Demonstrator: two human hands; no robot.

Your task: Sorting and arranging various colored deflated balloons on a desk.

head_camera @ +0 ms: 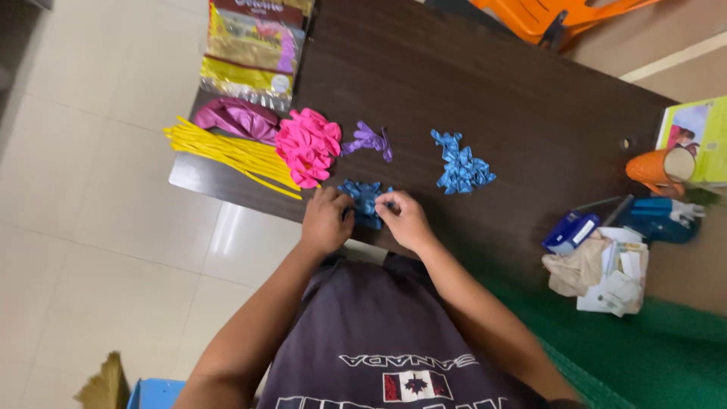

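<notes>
Dark grey cotton shirt (379,341) nearest. Left hand (327,220) and right hand (407,221), each grip pinched on limp rubbery dark-blue balloons (366,201) at the near edge of the dark wood-grain worktop (492,83). Beyond: crumpled pink balloons (308,145), long thin yellow balloons (227,149), light-blue balloons (460,163).

Dark table (485,76): far half bare, open to reach. Near edge crowded left by yellow long balloons (219,148), pink balloon heap (308,145), purple balloons (369,139); light-blue balloon pile (460,165) mid-table; open gap between those piles.
</notes>
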